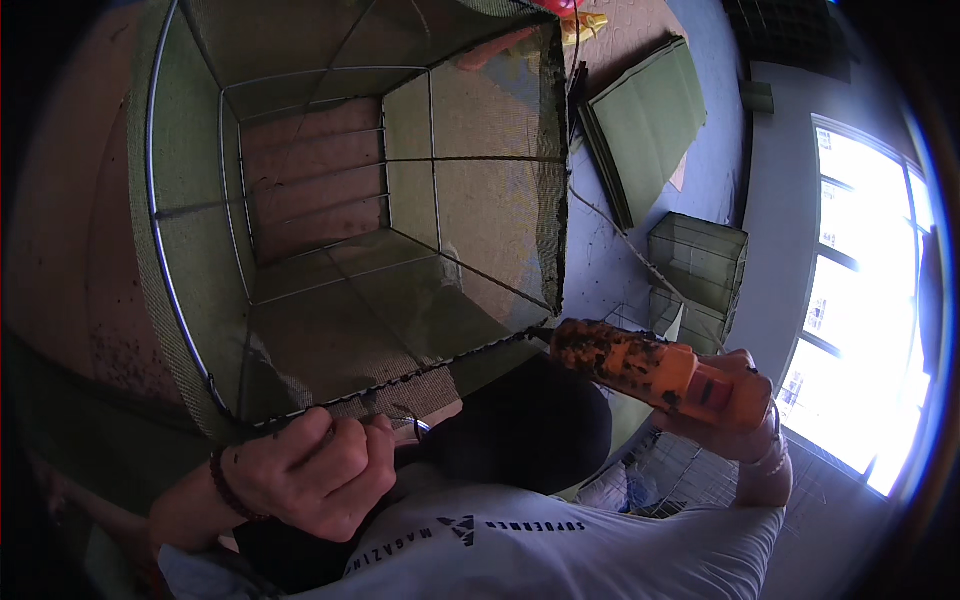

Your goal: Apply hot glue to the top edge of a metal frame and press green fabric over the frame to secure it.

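Observation:
A wire-framed cage [490,190] covered in olive-green mesh lies before me with its open side facing me. My left hand [318,468] is closed at the near rim, its fingers pinched on the mesh edge by the wire. In my right hand [728,440] is an orange glue gun [625,365], heavily smeared with black. Its dark nozzle points left and meets the rim at the near right corner. A lumpy black line [440,370] runs along the rim between the nozzle and my left hand.
Stacked green mesh panels [650,120] lie beyond the cage at the right. Smaller mesh cages [700,260] stand below them, with a pale cord [640,255] passing close by. A bright window [860,300] fills the far right. My dark-clad knee [540,420] rests under the near rim.

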The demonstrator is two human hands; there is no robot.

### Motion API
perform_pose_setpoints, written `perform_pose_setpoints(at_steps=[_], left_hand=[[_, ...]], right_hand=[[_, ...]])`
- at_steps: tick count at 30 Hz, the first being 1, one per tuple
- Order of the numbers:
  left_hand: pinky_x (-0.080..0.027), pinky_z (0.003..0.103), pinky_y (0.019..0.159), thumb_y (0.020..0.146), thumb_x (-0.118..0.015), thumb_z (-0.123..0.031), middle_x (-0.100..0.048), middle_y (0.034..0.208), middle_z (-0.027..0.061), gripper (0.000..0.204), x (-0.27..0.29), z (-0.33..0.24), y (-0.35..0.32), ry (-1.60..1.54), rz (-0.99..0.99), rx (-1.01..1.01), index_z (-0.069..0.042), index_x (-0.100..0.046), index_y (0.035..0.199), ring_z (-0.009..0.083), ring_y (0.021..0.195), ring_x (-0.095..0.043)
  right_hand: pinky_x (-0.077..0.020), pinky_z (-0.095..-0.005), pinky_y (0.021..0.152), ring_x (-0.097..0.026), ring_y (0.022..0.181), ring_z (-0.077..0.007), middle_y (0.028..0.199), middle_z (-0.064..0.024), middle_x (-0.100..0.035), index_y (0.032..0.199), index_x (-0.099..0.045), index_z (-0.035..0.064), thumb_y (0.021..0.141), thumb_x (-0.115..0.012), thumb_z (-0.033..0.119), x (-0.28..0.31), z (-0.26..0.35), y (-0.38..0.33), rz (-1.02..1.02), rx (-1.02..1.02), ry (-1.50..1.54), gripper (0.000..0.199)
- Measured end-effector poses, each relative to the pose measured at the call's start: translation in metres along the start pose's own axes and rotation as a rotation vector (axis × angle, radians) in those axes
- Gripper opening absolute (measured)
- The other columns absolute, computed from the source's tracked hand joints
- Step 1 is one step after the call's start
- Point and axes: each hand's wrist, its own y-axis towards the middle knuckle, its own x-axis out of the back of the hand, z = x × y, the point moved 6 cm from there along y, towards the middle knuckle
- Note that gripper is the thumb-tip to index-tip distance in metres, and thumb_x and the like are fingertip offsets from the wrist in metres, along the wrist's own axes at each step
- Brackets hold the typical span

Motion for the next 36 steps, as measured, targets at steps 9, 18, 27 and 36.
perform_pose_setpoints(at_steps=[9,18,27,36], left_hand=[[-0.047,0.027,0.059,0.086,-0.063,-0.016,-0.053,0.074,0.0018,0.017,0.016,0.011,0.018,0.008,0.070,-0.018,-0.002,-0.066,0.077,0.0141,0.073,-0.053],[-0.050,0.026,0.069,0.076,-0.063,-0.012,-0.057,0.084,0.0010,0.017,0.026,0.010,0.003,0.106,0.174,0.089,-0.006,-0.070,0.090,0.0144,0.081,-0.056],[-0.053,0.037,0.069,0.095,-0.063,-0.015,-0.063,0.107,0.0128,0.025,0.047,0.003,-0.016,0.134,0.200,0.165,-0.002,-0.064,0.117,0.0234,0.081,-0.061],[-0.047,0.033,0.084,0.101,-0.049,-0.025,-0.059,0.101,0.0114,0.034,0.051,0.037,-0.137,-0.340,-0.378,1.586,0.001,-0.056,0.120,0.0199,0.094,-0.057]], right_hand=[[-0.0537,-0.0319,0.076,-0.067,0.088,-0.0202,0.096,-0.0124,-0.069,0.112,-0.068,0.0003,0.074,-0.082,0.024,-0.015,-0.060,-0.016,-0.056,0.653,-0.392,0.046],[-0.0539,-0.0309,0.071,-0.066,0.081,-0.0204,0.106,-0.0127,-0.068,0.111,-0.057,0.0034,0.095,-0.059,0.043,0.068,-0.104,0.278,-0.301,0.445,1.524,0.043],[-0.0595,-0.0404,0.067,-0.068,0.073,-0.0234,0.090,-0.0068,-0.067,0.109,-0.056,0.0111,0.086,-0.073,0.037,0.159,0.004,0.501,-0.308,0.587,1.758,0.039],[-0.0497,-0.0416,0.093,-0.063,0.111,-0.0358,0.115,-0.0210,-0.066,0.128,-0.054,-0.0017,0.072,-0.068,0.072,0.173,-0.001,0.563,-0.999,0.156,0.804,0.094]])
